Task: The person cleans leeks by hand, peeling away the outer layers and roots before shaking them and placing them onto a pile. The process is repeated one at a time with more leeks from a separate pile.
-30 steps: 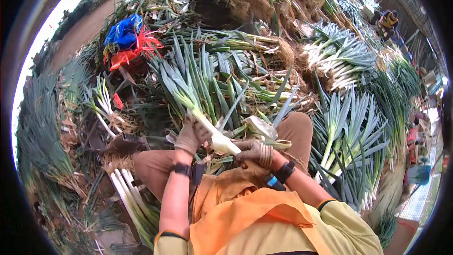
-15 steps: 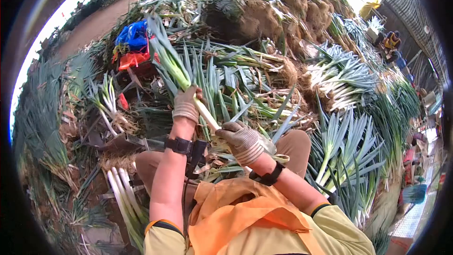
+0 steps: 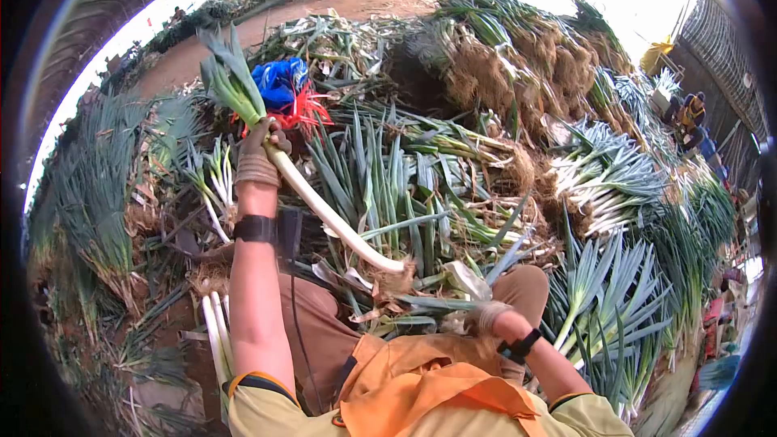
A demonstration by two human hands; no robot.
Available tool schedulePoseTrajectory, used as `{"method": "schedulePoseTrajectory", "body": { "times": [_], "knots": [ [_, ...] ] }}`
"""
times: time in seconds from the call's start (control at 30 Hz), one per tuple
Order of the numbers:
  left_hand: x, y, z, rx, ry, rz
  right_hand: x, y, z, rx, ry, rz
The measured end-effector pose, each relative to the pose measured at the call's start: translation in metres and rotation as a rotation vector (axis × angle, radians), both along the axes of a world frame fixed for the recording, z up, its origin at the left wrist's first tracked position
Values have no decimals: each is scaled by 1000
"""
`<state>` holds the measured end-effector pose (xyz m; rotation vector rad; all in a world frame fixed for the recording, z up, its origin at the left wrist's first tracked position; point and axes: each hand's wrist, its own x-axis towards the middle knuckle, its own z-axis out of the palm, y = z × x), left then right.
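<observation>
My left hand (image 3: 263, 150), in a soiled knit glove, is closed round a leek (image 3: 332, 214) just below its green leaves. The bare white stem runs down to the right and ends in a brown root tuft (image 3: 392, 275). My right hand (image 3: 484, 320), also gloved, is low over my right knee and smeared by motion; its fingers are hard to make out. A long green leaf strip (image 3: 441, 303) reaches up to that hand. Peeled leaves and scraps (image 3: 465, 279) are strewn in front of my knees. Upright green leek tops (image 3: 380, 166) stand beyond the held stem.
A few clean white leeks (image 3: 214, 328) are by my left leg. Blue plastic (image 3: 279, 82) and red ties (image 3: 303, 109) sit beyond my left hand. Trimmed leeks (image 3: 603, 182) are piled at right, rooty bundles (image 3: 494, 65) behind. A person (image 3: 692, 113) is at far right.
My left hand has carried the leek left, showing its whole stem and roots. My right hand has come off the stem and moved down and right. The view has shifted upward.
</observation>
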<state>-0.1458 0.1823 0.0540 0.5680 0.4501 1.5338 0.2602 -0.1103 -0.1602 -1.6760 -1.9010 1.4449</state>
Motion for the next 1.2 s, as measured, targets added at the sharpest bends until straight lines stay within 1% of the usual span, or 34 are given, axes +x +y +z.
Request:
{"method": "schedulePoseTrajectory", "body": {
  "times": [0.03,0.07,0.1,0.17,0.2,0.23,0.27,0.33,0.37,0.4,0.43,0.5,0.53,0.57,0.6,0.63,0.67,0.7,0.77,0.8,0.83,0.87,0.9,0.93,0.97,1.0,1.07,1.13,1.17,1.2],
  "knots": [
    [2,-6,3,-3,-40,5,0,20,46,120,-247,206],
    [5,-11,2,53,-67,-80,-11,51,67,240,-237,242],
    [16,-21,9,28,-96,-36,-30,81,88,360,-228,275],
    [28,-28,5,99,-126,-55,-61,120,133,595,410,251],
    [40,-39,14,77,-222,-8,-87,130,148,385,745,174],
    [39,-40,9,80,-285,-113,-109,134,160,160,1073,95],
    [46,-51,13,66,-268,-111,-120,131,169,168,1075,96],
    [50,-61,14,51,-249,-100,-139,119,174,-387,1499,204],
    [45,-57,6,50,-247,-154,-147,127,115,-242,1583,382],
    [38,-55,-4,43,-244,-209,-140,107,121,-106,1155,241],
    [28,-51,-12,32,-241,-205,-124,84,132,20,721,106],
    [3,-40,-23,-112,-348,-105,-93,50,125,-314,1012,-168],
    [-10,-36,-27,-71,-273,35,-67,28,133,-295,771,-170],
    [-21,-37,-29,16,-274,0,-41,6,145,-275,532,-166],
    [-30,-38,-32,-10,-227,88,-16,-17,121,-177,467,-291],
    [-41,-38,-32,-32,-176,176,10,-36,101,7,410,-263],
    [-52,-32,-41,-32,-164,216,28,-52,106,-160,384,-423],
    [-51,-37,-39,-35,-159,223,38,-63,114,-328,356,-588],
    [-38,-47,-33,-47,-85,377,51,-64,112,-221,406,-488],
    [-34,-45,-38,-27,-111,360,46,-55,109,-146,240,-429],
    [-31,-44,-42,-25,-106,346,38,-41,108,634,-98,-13],
    [-23,-47,-44,-25,-140,306,18,-33,135,344,-419,-50],
    [-15,-51,-44,-25,-171,267,-1,-14,142,331,-522,-78],
    [-5,-60,-41,46,-202,195,-12,1,143,318,-622,-104],
    [1,-69,-41,106,-118,169,-16,12,130,602,-311,-131],
    [1,-71,-41,104,-112,145,-33,26,137,706,-188,-186],
    [14,-88,-35,121,-104,72,-62,50,147,779,-63,-297],
    [24,-106,-36,145,-89,-15,-77,67,163,974,-439,-190],
    [28,-111,-34,138,-81,-28,-79,75,159,1055,-535,-159],
    [35,-119,-28,161,-82,-53,-76,84,145,1010,-526,-125]
  ]
}}
